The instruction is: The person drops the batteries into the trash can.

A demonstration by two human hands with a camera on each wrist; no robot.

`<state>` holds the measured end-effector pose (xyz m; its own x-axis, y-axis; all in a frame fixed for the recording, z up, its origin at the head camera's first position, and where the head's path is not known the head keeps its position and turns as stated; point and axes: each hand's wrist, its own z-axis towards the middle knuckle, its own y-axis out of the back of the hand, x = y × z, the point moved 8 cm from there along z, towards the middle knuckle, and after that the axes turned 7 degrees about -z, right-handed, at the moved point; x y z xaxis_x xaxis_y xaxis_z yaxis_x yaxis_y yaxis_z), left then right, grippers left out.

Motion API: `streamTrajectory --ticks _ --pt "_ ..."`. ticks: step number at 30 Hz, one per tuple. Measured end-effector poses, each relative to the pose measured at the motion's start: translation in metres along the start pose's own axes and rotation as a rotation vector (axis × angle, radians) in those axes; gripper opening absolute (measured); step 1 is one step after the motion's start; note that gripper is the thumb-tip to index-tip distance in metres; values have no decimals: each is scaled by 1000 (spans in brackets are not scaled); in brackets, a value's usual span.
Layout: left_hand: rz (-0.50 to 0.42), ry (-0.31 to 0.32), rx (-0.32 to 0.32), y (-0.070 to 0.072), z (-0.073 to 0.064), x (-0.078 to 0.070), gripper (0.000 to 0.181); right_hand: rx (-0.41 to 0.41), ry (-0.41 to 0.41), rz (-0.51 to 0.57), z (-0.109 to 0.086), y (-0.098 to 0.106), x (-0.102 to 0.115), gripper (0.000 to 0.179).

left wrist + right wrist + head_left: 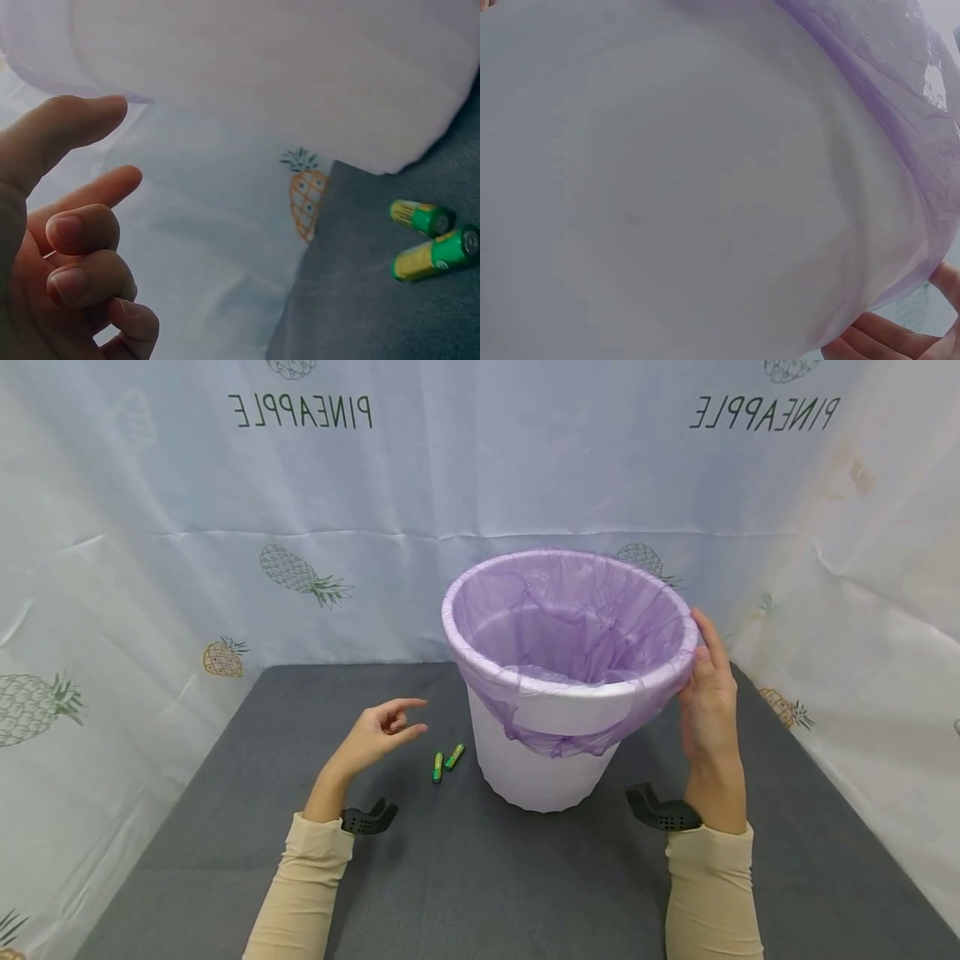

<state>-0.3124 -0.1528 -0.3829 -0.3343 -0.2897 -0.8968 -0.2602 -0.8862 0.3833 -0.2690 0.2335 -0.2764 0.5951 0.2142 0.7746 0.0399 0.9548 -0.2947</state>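
Observation:
A white trash can [536, 777] with a thin purple bag [555, 739] folded over its rim stands on the dark table. My right hand [708, 702] rests against the can's right side just below the rim; no finger reaches inside. In the right wrist view, the can's wall [705, 187] hides part of that hand [900, 337]. My left hand [386, 727] hovers left of the can, thumb and index finger held apart, the other fingers loosely curled around nothing. Two green-and-yellow batteries, the left battery [437, 767] and the right battery [454, 757], lie between that hand and the can.
The grey tablecloth [487, 885] spreads under everything. A pale curtain [390, 477] printed with pineapples hangs along the back and both sides, close behind the can. Black straps with camera mounts [367, 818] sit on both wrists.

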Motion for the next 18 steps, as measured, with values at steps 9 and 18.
streamTrajectory --ticks 9,18 --pt "36 46 68 -10 4 22 42 3 5 23 1 1 -1 50" --pt "70 112 150 -21 5 50 51 -2 -8 19 1 1 -3 50"
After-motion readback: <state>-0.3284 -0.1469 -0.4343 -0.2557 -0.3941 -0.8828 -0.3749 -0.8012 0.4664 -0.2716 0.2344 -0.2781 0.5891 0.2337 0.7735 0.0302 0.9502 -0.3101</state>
